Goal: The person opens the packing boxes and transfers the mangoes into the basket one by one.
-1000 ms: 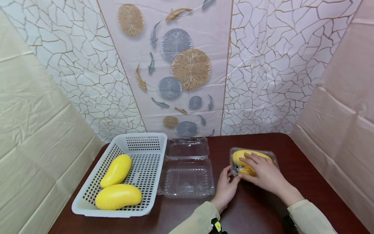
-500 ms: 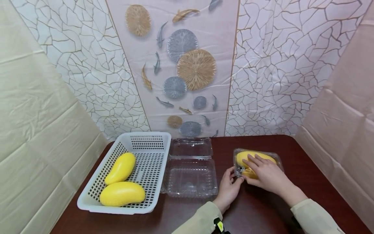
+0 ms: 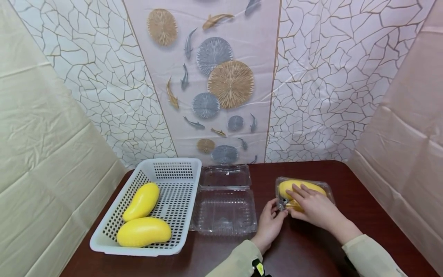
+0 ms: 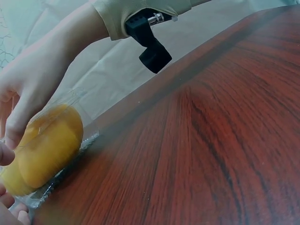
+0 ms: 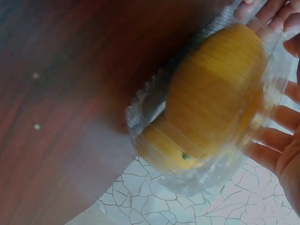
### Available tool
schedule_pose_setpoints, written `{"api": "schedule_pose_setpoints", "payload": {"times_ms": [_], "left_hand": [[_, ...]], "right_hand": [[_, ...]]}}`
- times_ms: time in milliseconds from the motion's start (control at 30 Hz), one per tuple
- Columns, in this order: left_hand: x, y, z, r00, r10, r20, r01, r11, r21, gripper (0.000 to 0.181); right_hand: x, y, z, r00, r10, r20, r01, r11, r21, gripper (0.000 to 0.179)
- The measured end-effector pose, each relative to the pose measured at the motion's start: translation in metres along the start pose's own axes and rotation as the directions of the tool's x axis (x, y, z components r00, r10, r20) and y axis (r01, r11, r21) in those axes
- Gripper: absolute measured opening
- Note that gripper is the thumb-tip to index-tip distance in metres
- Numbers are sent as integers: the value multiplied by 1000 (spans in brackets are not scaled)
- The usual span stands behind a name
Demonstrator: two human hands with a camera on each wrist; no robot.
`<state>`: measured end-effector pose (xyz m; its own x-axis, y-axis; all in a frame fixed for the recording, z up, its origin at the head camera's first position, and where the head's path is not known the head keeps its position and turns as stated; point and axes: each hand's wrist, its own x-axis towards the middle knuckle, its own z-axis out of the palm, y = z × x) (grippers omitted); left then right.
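Note:
In the head view a closed clear plastic clamshell box (image 3: 331, 191) sits at the right of the table, with yellow mangoes (image 3: 285, 187) inside. My right hand (image 3: 316, 207) lies over its lid, fingers spread and straight, thumb towards the front left corner. My left hand (image 3: 269, 227) pinches that corner between thumb and fingers. Seen from the left wrist, the mangoes (image 4: 51, 150) show through the plastic, and my right hand (image 4: 35, 82) reaches down on the box. The right wrist view shows a large mango (image 5: 215, 89) behind the ribbed, blurred plastic, with fingers along the edge.
A white perforated basket (image 3: 191, 206) at the left holds two yellow mangoes (image 3: 143, 232). Beside it lies an open clear clamshell box (image 3: 226, 213), its lid (image 3: 225, 176) folded back. Cloth walls (image 3: 311, 84) enclose the dark red table (image 3: 263, 173) at the back and sides.
The head view has shifted slightly. Both hands stay at the closed box, with only tiny movement of the fingers; the basket and open box have not moved.

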<state>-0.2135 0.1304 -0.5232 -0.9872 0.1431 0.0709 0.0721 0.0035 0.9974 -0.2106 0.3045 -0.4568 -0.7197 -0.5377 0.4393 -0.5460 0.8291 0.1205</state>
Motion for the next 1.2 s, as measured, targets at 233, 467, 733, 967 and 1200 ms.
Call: {"api": "schedule_pose_setpoints", "payload": {"times_ms": [233, 467, 733, 967, 1200], "left_hand": [[0, 1, 1, 999, -17, -27, 17, 1000, -3, 41], [2, 2, 1, 999, -15, -43, 16, 1000, 16, 39], [1, 1, 2, 999, -32, -38, 32, 999, 1, 35], [0, 0, 1, 999, -21, -43, 22, 1000, 11, 33], [-1, 0, 1, 999, -17, -41, 17, 1000, -1, 33]], "right_hand": [[4, -5, 1, 999, 15, 31, -13, 999, -43, 56], [12, -12, -3, 994, 63, 90, -59, 997, -50, 55], [15, -16, 1, 999, -11, 46, 15, 995, -96, 42], [14, -18, 5, 998, -64, -4, 63, 991, -118, 36], [13, -19, 5, 997, -72, -29, 69, 993, -98, 35]]}}
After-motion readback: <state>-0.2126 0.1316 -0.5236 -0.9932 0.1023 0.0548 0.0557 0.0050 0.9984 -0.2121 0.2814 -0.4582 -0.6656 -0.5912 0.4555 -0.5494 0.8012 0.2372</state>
